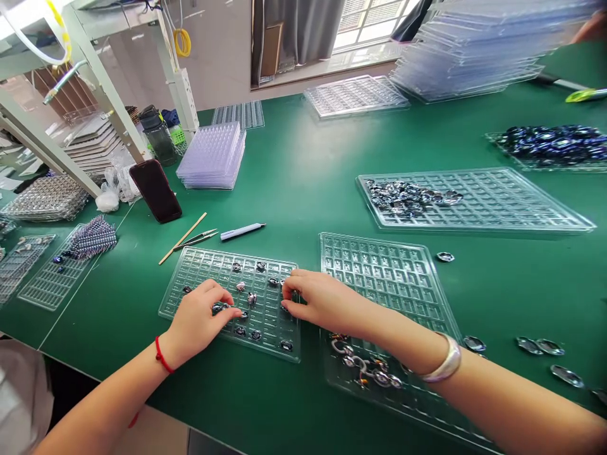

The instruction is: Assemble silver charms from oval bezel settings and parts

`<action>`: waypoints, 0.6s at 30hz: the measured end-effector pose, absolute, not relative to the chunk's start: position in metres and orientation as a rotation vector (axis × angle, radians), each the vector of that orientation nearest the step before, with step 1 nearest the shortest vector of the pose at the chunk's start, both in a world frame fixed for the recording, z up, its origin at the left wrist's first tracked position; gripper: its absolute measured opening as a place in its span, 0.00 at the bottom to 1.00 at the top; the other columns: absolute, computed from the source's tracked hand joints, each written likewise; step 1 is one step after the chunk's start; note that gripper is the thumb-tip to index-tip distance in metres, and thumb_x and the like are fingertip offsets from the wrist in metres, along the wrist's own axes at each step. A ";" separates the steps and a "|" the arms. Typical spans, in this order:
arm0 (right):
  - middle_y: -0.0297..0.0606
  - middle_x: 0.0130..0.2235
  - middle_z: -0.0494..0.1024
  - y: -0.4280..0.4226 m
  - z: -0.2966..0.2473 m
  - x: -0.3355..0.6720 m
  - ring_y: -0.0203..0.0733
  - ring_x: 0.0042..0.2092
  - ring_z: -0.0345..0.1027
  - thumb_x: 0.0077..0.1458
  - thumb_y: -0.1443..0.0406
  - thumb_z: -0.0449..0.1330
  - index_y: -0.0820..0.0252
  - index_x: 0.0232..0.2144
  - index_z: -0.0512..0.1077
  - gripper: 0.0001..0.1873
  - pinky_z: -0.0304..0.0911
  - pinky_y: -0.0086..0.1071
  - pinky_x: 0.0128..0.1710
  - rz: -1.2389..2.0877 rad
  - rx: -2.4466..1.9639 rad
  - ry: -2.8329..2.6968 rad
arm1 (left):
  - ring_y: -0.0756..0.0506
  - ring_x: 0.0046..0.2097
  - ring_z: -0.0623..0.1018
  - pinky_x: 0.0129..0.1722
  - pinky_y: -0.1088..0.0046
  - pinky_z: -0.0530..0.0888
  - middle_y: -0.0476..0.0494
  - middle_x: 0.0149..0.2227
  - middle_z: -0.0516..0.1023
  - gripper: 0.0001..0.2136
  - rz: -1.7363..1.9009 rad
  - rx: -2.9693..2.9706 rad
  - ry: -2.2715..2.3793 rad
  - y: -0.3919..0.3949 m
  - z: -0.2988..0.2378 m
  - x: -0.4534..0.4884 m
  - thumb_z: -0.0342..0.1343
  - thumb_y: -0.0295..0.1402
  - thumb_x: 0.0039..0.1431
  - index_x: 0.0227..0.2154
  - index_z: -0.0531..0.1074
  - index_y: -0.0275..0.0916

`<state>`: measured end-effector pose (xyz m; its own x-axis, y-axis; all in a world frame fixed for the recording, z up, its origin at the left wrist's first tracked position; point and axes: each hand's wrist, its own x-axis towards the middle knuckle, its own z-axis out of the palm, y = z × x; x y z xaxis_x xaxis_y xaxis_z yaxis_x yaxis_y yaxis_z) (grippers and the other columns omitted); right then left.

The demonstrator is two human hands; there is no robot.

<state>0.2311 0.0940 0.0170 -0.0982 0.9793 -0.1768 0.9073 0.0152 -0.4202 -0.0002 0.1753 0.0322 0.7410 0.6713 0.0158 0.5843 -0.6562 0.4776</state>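
A clear plastic compartment tray (190, 268) lies in front of me, with several small shiny dark oval pieces (260, 266) scattered over it. My left hand (202, 313) is over its front left part, thumb and fingers curled round a dark shiny piece (220, 308). At the tray's right edge is my right hand (315, 300), its fingers closed in a pinch; what they grip is mostly hidden. Beneath my right forearm lies a second clear tray (379, 259), with silvery linked pieces (365, 366) at its near end.
Farther right, another clear tray (512, 196) carries a heap of shiny pieces (403, 196). Loose oval pieces (566, 376) lie at the right. Tweezers (199, 238), a wooden stick (183, 239), a pen (241, 231) and a phone (156, 189) are beyond the near tray. Tray stacks (211, 155) stand farther back.
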 end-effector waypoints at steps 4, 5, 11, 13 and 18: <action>0.39 0.35 0.72 0.088 0.010 0.224 0.40 0.34 0.68 0.58 0.71 0.56 0.61 0.31 0.72 0.05 0.55 0.30 0.30 0.474 -1.987 -2.201 | 0.47 0.32 0.77 0.28 0.73 0.71 0.47 0.36 0.76 0.08 0.243 2.799 0.877 0.173 0.024 0.021 0.60 0.39 0.58 0.35 0.74 0.40; 0.40 0.34 0.72 0.087 0.008 0.222 0.40 0.33 0.68 0.58 0.72 0.55 0.62 0.31 0.71 0.07 0.53 0.31 0.29 0.430 -1.981 -2.224 | 0.47 0.33 0.77 0.28 0.73 0.71 0.47 0.36 0.76 0.06 0.222 2.860 0.831 0.174 0.023 0.026 0.59 0.37 0.59 0.34 0.73 0.40; 0.43 0.34 0.71 0.076 0.001 0.224 0.42 0.33 0.65 0.55 0.80 0.52 0.63 0.30 0.71 0.12 0.48 0.32 0.25 0.294 -1.905 -2.281 | 0.45 0.36 0.77 0.33 0.72 0.73 0.46 0.33 0.78 0.04 0.202 2.992 0.558 0.174 0.021 0.033 0.53 0.27 0.60 0.29 0.70 0.39; 0.42 0.34 0.71 0.075 0.001 0.226 0.41 0.33 0.65 0.58 0.78 0.51 0.63 0.32 0.71 0.12 0.50 0.31 0.26 0.285 -1.897 -2.233 | 0.44 0.35 0.77 0.34 0.70 0.73 0.45 0.34 0.79 0.06 0.199 3.035 0.459 0.171 0.021 0.030 0.52 0.27 0.61 0.29 0.70 0.39; 0.37 0.34 0.70 0.086 0.001 0.223 0.37 0.33 0.67 0.64 0.69 0.52 0.60 0.40 0.73 0.09 0.59 0.28 0.33 0.377 -1.851 -2.104 | 0.44 0.33 0.78 0.35 0.68 0.74 0.43 0.32 0.80 0.09 0.217 3.115 0.286 0.165 0.020 0.027 0.49 0.25 0.63 0.30 0.71 0.38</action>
<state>0.2233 0.0859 0.0011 -0.1150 0.9916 0.0594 0.9095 0.1292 -0.3952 0.0269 0.1652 0.0199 0.9738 0.1815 0.1369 0.1807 -0.9834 0.0185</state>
